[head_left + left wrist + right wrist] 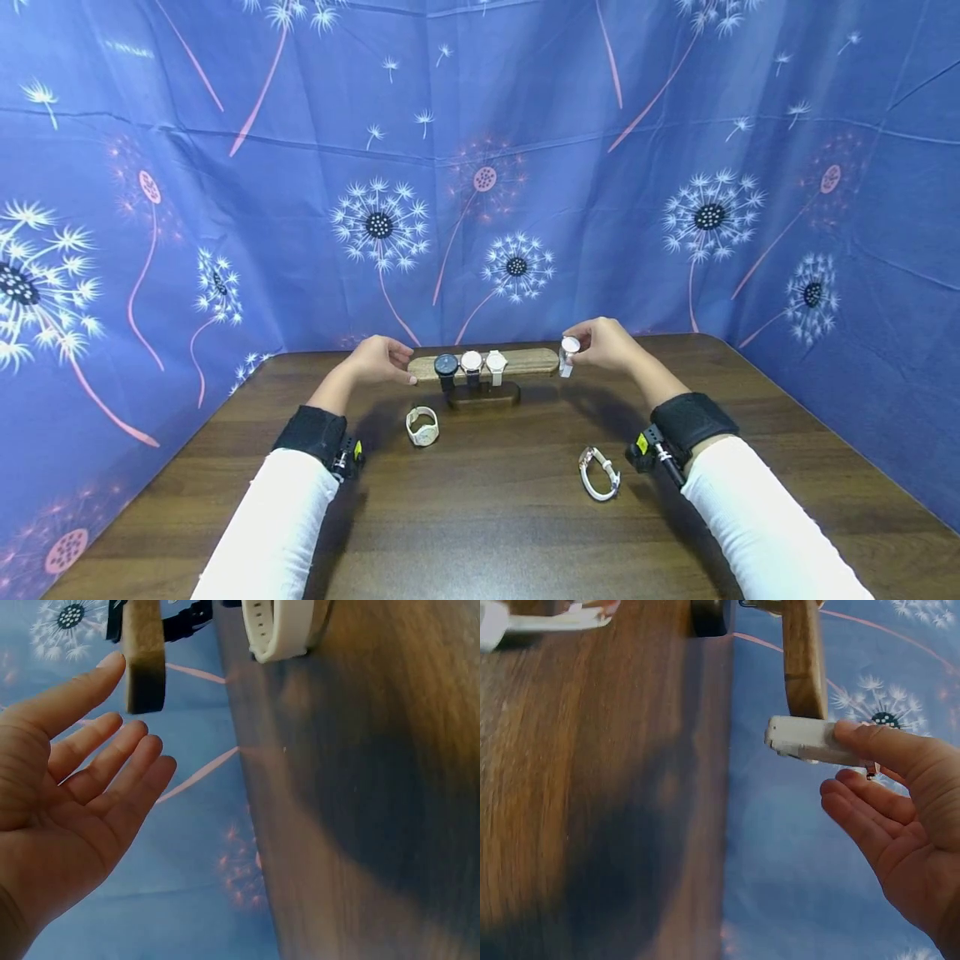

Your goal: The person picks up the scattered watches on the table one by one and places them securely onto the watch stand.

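Observation:
A wooden watch stand bar (536, 362) carries a dark watch (446, 365), a watch with a white dial and black strap (472, 362) and a white-strapped watch (497, 363). At the bar's left end is my left hand (381, 360); its thumb tip meets the wood in the left wrist view, the other fingers loosely bent and spread. My right hand (606, 343) pinches a white watch (802, 738) between thumb and fingers. That watch, its strap looped, is right at the bar's right end.
The stand's dark base (483, 395) rests on the brown wooden table (480, 533). Nearer me lie a cream watch (423, 427) on the left and a white-strapped watch (599, 474) on the right. A blue dandelion-print cloth (600, 208) hangs behind the table.

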Motion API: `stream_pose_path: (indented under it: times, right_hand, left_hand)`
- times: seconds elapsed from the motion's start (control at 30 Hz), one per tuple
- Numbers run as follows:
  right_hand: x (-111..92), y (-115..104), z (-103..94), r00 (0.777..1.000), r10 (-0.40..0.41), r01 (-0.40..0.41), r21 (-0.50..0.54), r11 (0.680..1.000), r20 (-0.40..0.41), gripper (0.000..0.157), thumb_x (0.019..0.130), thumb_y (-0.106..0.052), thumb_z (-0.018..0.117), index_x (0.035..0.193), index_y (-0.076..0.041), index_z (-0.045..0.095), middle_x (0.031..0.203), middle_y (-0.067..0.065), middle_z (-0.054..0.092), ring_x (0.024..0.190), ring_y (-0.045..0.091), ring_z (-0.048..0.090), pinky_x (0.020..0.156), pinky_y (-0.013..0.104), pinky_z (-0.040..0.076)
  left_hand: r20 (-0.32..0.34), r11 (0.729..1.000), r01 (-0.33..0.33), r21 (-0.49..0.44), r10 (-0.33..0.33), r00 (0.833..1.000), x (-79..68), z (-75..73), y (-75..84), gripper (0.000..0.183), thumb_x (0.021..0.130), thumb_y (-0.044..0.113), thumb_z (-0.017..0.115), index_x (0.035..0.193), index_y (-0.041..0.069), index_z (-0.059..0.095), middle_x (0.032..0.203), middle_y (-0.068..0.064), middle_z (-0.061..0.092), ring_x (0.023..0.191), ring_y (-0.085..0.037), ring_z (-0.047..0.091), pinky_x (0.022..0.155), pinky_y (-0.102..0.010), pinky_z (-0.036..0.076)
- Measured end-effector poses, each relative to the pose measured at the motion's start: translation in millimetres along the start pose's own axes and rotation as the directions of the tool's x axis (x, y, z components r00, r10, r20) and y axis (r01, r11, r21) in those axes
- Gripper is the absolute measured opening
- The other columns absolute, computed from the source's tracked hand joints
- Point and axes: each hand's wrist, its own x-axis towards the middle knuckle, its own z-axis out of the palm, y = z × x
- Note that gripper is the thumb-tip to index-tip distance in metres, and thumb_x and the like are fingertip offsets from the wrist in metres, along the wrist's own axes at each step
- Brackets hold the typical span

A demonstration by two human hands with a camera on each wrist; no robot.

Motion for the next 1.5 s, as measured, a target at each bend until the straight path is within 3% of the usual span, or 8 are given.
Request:
stream_pose_path:
  times: [0.2, 0.5, 0.7, 1.1, 1.5]
  right_hand:
    - [9.0, 0.7, 7.5, 0.999, -0.021, 0.023, -0.025, 0.999, 0.045, 0.045, 0.066, -0.016, 0.077, 0.107, -0.003, 0.064, 0.076, 0.000, 0.067, 0.070, 0.011, 0.061, 0.065, 0.030, 0.049]
    - [12.1, -5.8, 12.1, 0.989, -0.040, 0.044, -0.026, 0.999, 0.139, 0.044, 0.066, -0.017, 0.078, 0.105, -0.003, 0.065, 0.084, 0.004, 0.068, 0.073, 0.011, 0.063, 0.065, 0.027, 0.051]
    - [13.0, -5.3, 16.8, 0.989, -0.071, 0.074, -0.023, 0.997, 0.127, 0.046, 0.063, -0.021, 0.079, 0.104, -0.003, 0.066, 0.081, 0.004, 0.068, 0.072, 0.011, 0.063, 0.065, 0.028, 0.050]
    - [20.1, -6.0, 16.3, 0.987, -0.049, 0.063, -0.089, 0.994, 0.153, 0.048, 0.064, -0.027, 0.079, 0.105, -0.007, 0.066, 0.081, -0.001, 0.067, 0.072, 0.008, 0.061, 0.065, 0.026, 0.050]
    - [19.9, -2.8, 20.3, 0.989, -0.047, 0.047, 0.005, 0.999, 0.139, 0.049, 0.062, -0.026, 0.080, 0.105, -0.006, 0.066, 0.080, 0.000, 0.068, 0.073, 0.008, 0.062, 0.065, 0.025, 0.050]
  left_hand:
    - [-0.042, 0.998, -0.024, 0.054, 0.026, 0.999, 4.7, 9.6, -1.3, 0.047, 0.065, 0.027, 0.078, 0.102, 0.001, 0.065, 0.090, -0.010, 0.067, 0.083, -0.019, 0.062, 0.077, -0.034, 0.048]
    - [-0.071, 0.998, 0.004, 0.056, 0.000, 0.997, 4.9, 15.8, -0.1, 0.045, 0.065, 0.027, 0.078, 0.102, 0.004, 0.066, 0.089, -0.007, 0.067, 0.083, -0.017, 0.062, 0.077, -0.032, 0.048]
    - [-0.076, 0.998, 0.004, 0.064, 0.001, 0.997, 4.8, 17.1, -1.3, 0.049, 0.063, 0.030, 0.079, 0.103, 0.004, 0.066, 0.089, -0.008, 0.067, 0.083, -0.016, 0.063, 0.078, -0.032, 0.048]
    - [-0.091, 0.997, -0.001, 0.073, 0.008, 0.996, 5.9, 14.7, 1.7, 0.045, 0.064, 0.027, 0.079, 0.101, 0.005, 0.067, 0.088, -0.006, 0.068, 0.082, -0.015, 0.063, 0.076, -0.032, 0.049]
    - [-0.081, 0.997, -0.004, 0.072, 0.010, 0.997, 5.1, 14.6, 3.2, 0.045, 0.065, 0.026, 0.079, 0.101, 0.003, 0.067, 0.086, -0.006, 0.068, 0.079, -0.014, 0.062, 0.074, -0.030, 0.049]
